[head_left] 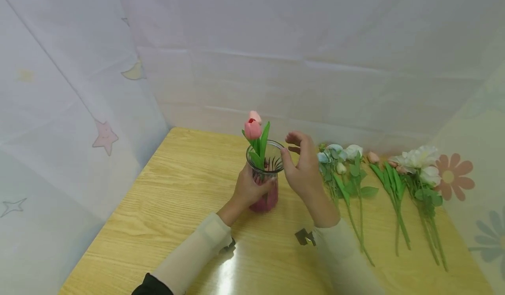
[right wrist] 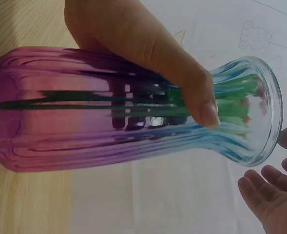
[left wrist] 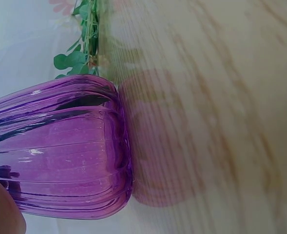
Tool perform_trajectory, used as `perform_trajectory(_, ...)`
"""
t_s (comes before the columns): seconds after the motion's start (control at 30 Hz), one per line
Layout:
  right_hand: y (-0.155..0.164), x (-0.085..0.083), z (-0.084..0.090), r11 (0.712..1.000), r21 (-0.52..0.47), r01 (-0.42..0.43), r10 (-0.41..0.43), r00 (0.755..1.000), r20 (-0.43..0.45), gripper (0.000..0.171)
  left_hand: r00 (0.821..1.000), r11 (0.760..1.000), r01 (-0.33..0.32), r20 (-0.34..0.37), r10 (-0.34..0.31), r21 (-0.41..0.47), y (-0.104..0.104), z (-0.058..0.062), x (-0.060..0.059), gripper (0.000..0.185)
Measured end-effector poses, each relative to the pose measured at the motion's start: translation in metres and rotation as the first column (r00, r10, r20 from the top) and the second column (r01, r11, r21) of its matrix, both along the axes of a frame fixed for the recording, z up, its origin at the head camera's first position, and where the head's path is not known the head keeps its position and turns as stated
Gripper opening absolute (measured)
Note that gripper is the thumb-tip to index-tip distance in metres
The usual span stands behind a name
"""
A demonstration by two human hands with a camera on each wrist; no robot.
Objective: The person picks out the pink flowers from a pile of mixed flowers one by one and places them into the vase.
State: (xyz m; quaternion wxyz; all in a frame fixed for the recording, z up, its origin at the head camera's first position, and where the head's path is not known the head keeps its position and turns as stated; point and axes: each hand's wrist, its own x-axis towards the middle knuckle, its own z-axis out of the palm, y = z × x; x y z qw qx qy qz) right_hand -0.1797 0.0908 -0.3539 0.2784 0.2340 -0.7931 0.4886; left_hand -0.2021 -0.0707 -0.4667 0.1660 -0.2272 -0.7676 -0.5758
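While the left hand [head_left: 248, 187] grips a glass vase [head_left: 265, 204] around its narrow upper part, thumb across the near side, the right hand [head_left: 305, 168] is beside the rim with its fingers loosely bent and nothing in its grasp; its thumb comes right up to the glass, though whether it touches I cannot tell. The vase is upright, its base on the table [head_left: 169, 185], between the far left corner and the flowers toward the right edge, nearer the far edge than the near one. Its ribbed wall goes from pink and purple at the bottom through blue to a clear flared mouth, and a dark stem shows inside it. Two pink tulips [head_left: 253, 129] with green leaves [head_left: 264, 139] stand in it, over the left part of the rim, heads above the glass. Pale sleeves [head_left: 201, 251] cover both forearms. Right of the right hand, a row of flowers lies with heads at the table's far edge and stems toward the near edge: first blue and white blooms [head_left: 333, 154], then tulips with long leaves [head_left: 388, 181], and a large white flower [head_left: 418, 159] close to the far right corner. Behind the far edge hangs pale cloth [head_left: 252, 32], and beyond the left edge another stretch carries a printed pink star [head_left: 105, 137]
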Motion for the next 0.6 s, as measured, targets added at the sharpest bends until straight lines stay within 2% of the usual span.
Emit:
perform_trajectory(0.3, 0.021, 0.005, -0.006, 0.998, 0.037, 0.044, -0.045, 0.999, 0.025, 0.041, 1.0, 1.0, -0.005, -0.011, 0.005, 0.0, 0.001, -0.001, -0.001, 0.071)
perform_trajectory(0.5, 0.038, 0.008, -0.011, 0.997, 0.059, 0.051, -0.056, 0.994, 0.089, 0.043, 1.0, 1.0, -0.018, 0.003, 0.018, 0.002, 0.002, -0.002, -0.001, 0.072)
perform_trajectory(0.6, 0.045, 0.008, -0.014, 0.995, 0.078, 0.066, -0.073, 0.993, 0.094, 0.043, 1.0, 1.0, -0.022, 0.008, 0.022, 0.006, 0.002, -0.002, 0.0, 0.072)
